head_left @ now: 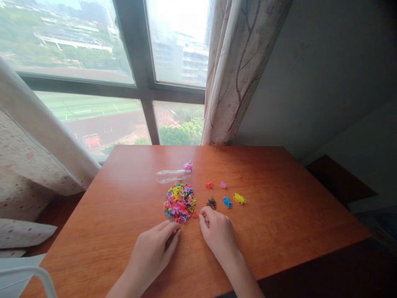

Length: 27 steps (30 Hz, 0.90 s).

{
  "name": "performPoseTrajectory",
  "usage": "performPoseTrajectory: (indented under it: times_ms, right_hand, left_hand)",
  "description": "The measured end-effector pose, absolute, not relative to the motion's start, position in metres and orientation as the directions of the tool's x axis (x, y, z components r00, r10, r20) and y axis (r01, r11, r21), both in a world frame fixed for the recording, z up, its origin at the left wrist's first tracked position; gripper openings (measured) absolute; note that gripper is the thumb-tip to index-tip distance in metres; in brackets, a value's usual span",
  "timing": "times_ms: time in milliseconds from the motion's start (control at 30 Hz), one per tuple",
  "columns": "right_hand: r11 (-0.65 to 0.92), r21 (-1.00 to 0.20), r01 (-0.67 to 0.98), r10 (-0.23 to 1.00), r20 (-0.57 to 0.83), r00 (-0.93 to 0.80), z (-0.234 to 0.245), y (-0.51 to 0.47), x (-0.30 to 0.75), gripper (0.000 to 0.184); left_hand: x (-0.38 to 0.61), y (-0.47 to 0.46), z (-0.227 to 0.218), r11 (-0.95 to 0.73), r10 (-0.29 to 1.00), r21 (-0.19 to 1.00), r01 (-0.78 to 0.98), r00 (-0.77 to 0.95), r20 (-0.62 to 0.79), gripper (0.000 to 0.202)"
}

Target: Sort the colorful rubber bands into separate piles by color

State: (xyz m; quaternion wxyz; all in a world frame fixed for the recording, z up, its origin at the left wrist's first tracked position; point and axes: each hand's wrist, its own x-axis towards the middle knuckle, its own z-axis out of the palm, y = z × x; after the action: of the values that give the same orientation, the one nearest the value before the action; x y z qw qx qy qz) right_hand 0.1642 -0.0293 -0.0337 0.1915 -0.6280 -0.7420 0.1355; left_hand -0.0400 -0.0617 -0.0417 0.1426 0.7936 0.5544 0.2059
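A heap of small coloured rubber bands (180,203) lies on the wooden table (279,198). To its right sit small sorted clusters: red (209,185), pink (223,185), brown (211,203), blue (227,202) and yellow (240,198). My right hand (217,231) rests just below the heap's right edge, fingertips pinched at a red band (195,215). Just below the heap, my left hand (155,250) lies on the table with its fingers curled together. A clear plastic bottle (172,175) with a pink cap lies on its side behind the heap.
A window with a dark frame (145,89) is behind the table, curtains (238,70) hanging at both sides. A grey wall is at the right. A white chair edge (37,277) shows at the bottom left.
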Motion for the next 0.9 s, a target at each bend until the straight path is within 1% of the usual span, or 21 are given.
performPoseTrajectory:
  times_ms: [100,167,233,433,567,633,733,900]
  right_hand:
    - [0.139,-0.467,0.873,0.988,0.131,-0.087,-0.029,-0.022,0.173,0.010]
    - [0.107,-0.457,0.883,0.989,0.140,-0.048,-0.024,-0.011,0.178,0.010]
    - [0.067,-0.423,0.904,0.990,0.139,-0.008,-0.018,0.004,0.183,0.009]
    - [-0.095,-0.270,0.958,0.987,0.096,0.125,-0.005,0.047,0.184,0.013]
    - [-0.115,-0.211,0.971,0.989,0.068,0.132,-0.006,0.056,0.180,0.016]
    - [-0.111,-0.218,0.970,0.990,0.058,0.126,-0.007,0.055,0.180,0.016]
    - [-0.090,-0.275,0.957,0.991,0.074,0.114,-0.007,0.046,0.180,0.015]
    - [0.064,-0.381,0.922,0.989,0.151,-0.006,-0.015,0.016,0.177,0.015]
  left_hand:
    - [-0.040,-0.062,-0.041,-0.348,0.937,0.453,0.821,0.308,0.162,0.021]
    - [-0.040,-0.062,-0.041,-0.352,0.936,0.447,0.822,0.312,0.163,0.021]
    - [-0.040,-0.061,-0.041,-0.352,0.936,0.444,0.824,0.312,0.163,0.021]
    - [-0.039,-0.060,-0.041,-0.356,0.935,0.449,0.820,0.311,0.172,0.020]
    - [-0.039,-0.060,-0.039,-0.353,0.936,0.444,0.824,0.311,0.167,0.022]
    - [-0.038,-0.061,-0.037,-0.355,0.935,0.445,0.822,0.312,0.168,0.022]
    - [-0.038,-0.061,-0.036,-0.360,0.933,0.442,0.822,0.311,0.182,0.023]
    - [-0.039,-0.061,-0.038,-0.351,0.936,0.451,0.820,0.290,0.200,0.023]
